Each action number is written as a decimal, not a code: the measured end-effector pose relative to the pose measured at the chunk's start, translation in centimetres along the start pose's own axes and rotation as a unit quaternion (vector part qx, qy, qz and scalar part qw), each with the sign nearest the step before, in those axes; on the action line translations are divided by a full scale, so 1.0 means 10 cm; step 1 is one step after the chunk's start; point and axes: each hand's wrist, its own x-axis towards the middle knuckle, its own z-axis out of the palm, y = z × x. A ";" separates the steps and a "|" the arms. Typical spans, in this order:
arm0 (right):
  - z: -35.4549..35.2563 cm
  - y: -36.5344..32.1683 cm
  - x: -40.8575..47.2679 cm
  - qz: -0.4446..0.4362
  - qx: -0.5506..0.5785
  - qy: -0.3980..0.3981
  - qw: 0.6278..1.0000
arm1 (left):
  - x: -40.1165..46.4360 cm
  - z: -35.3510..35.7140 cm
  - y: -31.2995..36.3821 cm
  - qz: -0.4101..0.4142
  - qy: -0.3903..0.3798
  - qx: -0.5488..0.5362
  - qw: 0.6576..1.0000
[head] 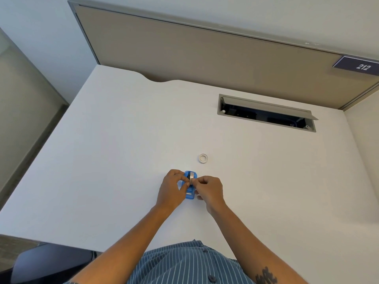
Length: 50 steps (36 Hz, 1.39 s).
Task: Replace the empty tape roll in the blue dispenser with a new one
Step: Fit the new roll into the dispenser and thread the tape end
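A small blue tape dispenser [190,193] sits on the white desk [123,150] in front of me, with a tape roll [192,176] seated in its far end. My left hand [171,188] grips the dispenser's left side, fingertips pinched near the roll. From the right, my right hand [209,189] has its fingers pinched at the roll's near edge; whether tape is between them is too small to tell. A thin whitish ring, an empty core [203,158], lies flat on the desk just beyond the dispenser, apart from both hands.
An open cable hatch [266,112] with a raised grey lid is set into the desk at the back right. A beige partition panel [205,56] stands behind the desk, with a "212" sign [359,65]. A dark chair [51,261] shows at lower left.
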 end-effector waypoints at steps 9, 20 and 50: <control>0.00 0.01 0.00 -0.011 -0.001 0.001 1.000 | 0.00 0.01 0.01 0.013 0.009 0.005 1.000; -0.01 0.00 -0.01 -0.011 0.008 -0.007 1.000 | 0.01 0.01 0.03 -0.001 -0.002 0.004 1.000; -0.13 0.07 0.04 -0.239 -0.129 0.016 0.962 | 0.02 -0.01 0.04 0.009 -0.019 0.020 1.000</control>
